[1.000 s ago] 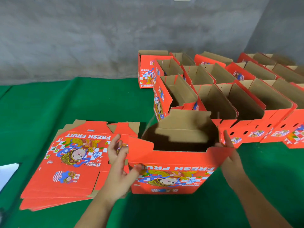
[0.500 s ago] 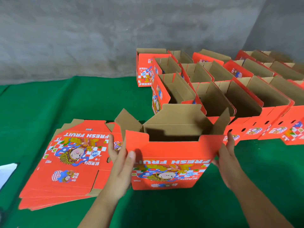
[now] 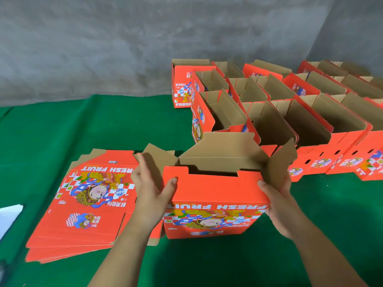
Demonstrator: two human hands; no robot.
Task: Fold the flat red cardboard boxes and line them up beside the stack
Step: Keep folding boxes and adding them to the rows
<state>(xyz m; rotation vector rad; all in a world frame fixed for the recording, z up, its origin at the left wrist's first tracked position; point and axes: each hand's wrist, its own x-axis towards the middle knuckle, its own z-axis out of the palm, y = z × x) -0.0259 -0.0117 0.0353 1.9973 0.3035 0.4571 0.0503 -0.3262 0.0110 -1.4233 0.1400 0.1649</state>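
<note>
A red "FRESH FRUIT" box (image 3: 215,195) stands upright on the green mat in front of me, its top flaps spread open. My left hand (image 3: 152,191) grips its left upper corner, thumb on the red front panel. My right hand (image 3: 276,195) grips the right upper corner beside the raised brown side flap (image 3: 279,162). To the left lies a stack of flat red boxes (image 3: 87,204), printed side up. Behind and to the right stand several folded open boxes (image 3: 290,125) in rows.
The green mat (image 3: 103,125) covers the floor up to a grey concrete wall (image 3: 124,48). A pale patch (image 3: 9,218) shows at the left edge. Bare mat lies left of the folded rows and in front of me.
The box has come closer and turned more upright; both hands shifted up to its top corners, and the side flaps have swung outward.
</note>
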